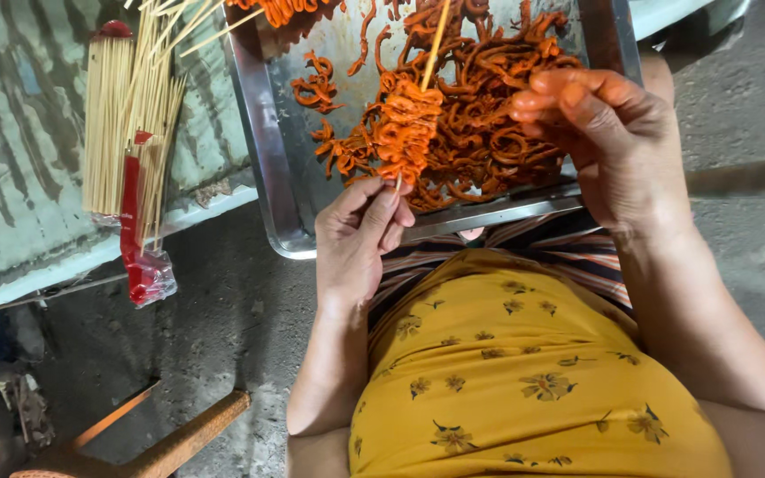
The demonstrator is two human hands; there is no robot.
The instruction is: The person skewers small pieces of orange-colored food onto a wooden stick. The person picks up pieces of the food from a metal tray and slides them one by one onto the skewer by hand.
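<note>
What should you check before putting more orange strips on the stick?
1. Stick held firmly: ok. The left hand pinches the low end of the stick.
2. Strips already on stay bunched: ok. A folded stack of strips sits on the stick above the left hand.
3. Next strip ready: ok. The right hand has its fingertips on the strips over the tray.
4. Room left on the stick: ok. Bare stick shows above the stack.
5. Stick tip sharp: cannot tell. The top runs out of view.
6. Spare sticks near: ok. A bundle of sticks lies left of the tray.
</note>
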